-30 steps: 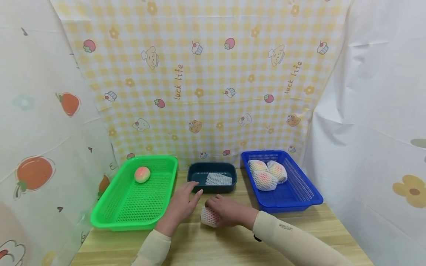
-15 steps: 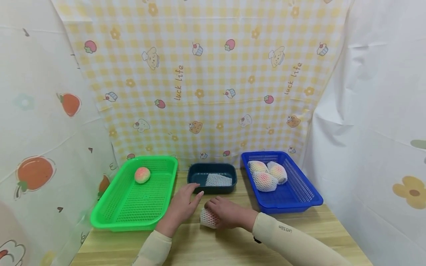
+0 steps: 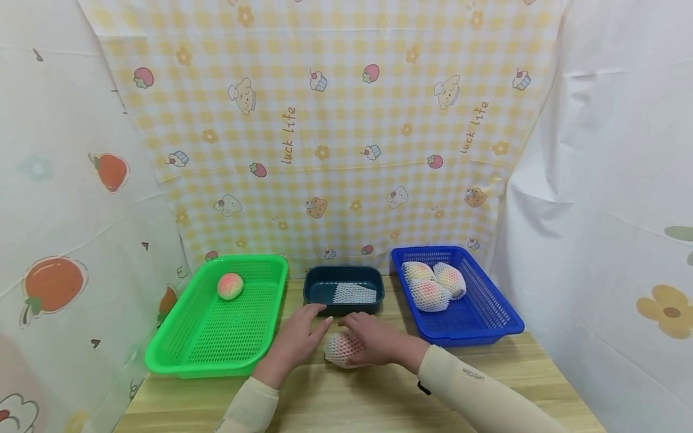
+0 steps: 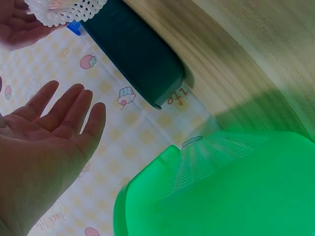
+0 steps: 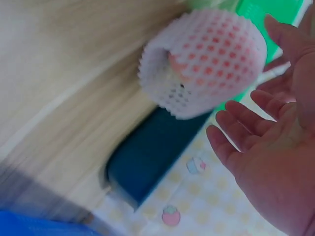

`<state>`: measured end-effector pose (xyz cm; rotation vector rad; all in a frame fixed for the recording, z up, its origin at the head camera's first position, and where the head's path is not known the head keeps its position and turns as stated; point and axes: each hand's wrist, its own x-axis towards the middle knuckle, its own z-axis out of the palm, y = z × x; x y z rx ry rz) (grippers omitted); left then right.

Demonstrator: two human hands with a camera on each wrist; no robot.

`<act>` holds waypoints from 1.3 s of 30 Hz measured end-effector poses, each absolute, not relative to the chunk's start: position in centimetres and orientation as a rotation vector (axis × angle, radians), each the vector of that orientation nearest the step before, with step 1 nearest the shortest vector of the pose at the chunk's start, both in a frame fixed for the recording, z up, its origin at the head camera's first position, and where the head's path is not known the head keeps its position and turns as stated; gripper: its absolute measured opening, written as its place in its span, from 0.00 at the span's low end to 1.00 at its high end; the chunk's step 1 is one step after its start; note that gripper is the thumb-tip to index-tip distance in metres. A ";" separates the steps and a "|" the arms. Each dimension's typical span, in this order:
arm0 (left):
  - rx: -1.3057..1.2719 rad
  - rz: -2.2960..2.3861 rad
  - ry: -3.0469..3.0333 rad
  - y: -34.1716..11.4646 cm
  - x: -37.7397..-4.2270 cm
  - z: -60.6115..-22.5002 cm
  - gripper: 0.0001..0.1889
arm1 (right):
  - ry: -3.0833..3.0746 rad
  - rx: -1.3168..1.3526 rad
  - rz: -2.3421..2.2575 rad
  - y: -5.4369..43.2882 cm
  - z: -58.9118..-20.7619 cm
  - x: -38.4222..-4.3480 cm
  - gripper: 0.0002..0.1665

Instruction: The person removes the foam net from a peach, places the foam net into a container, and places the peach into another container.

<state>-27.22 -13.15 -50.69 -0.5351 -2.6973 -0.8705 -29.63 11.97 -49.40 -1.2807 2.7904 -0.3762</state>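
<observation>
A peach in a white foam net [image 3: 342, 350] sits on the wooden table between the two hands. In the right wrist view the netted peach [image 5: 209, 64] shows an open end of the net on one side. My right hand [image 3: 376, 340] is beside it with the fingers spread and loosened; whether a fingertip still touches the net I cannot tell. Left of the peach, my left hand [image 3: 296, 337] holds nothing, its fingers relaxed near the front rim of a dark teal tray [image 3: 319, 293]. Inside that tray lies a flat white foam net [image 3: 354, 293].
On the left stands a green basket [image 3: 216, 367] holding one bare peach [image 3: 230, 286]. To the right is a blue basket [image 3: 460, 334] with three netted peaches [image 3: 430, 294]. A patterned cloth [image 3: 346, 132] hangs behind the table.
My right hand has loosened its grip on the netted peach, its fingers spreading and shifting slightly right. The left hand has hardly moved.
</observation>
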 end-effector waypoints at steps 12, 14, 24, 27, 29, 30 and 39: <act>-0.743 -0.927 -2.736 -14.0 -26.7 -50.4 0.34 | 2.873 -1.136 -0.675 15.7 -46.5 -29.4 0.50; -0.749 -0.932 -2.736 -14.0 -26.6 -50.3 0.34 | 2.878 -1.109 -0.698 16.1 -46.4 -29.4 0.49; -0.750 -0.952 -2.753 -14.1 -26.8 -50.3 0.33 | 2.827 -1.047 -0.775 16.5 -47.8 -29.7 0.49; -0.761 -0.991 -2.765 -14.1 -26.9 -50.3 0.33 | 2.779 -0.984 -0.806 16.2 -49.3 -30.0 0.50; -0.762 -1.012 -2.779 -14.1 -26.9 -50.2 0.31 | 2.735 -0.939 -0.835 15.9 -50.4 -30.1 0.52; -0.764 -1.017 -2.784 -14.1 -26.9 -50.3 0.30 | 2.716 -0.924 -0.850 15.8 -50.9 -30.2 0.53; -0.793 -1.029 -2.806 -14.0 -27.3 -50.7 0.31 | 2.564 -0.890 -1.019 14.6 -54.0 -30.4 0.57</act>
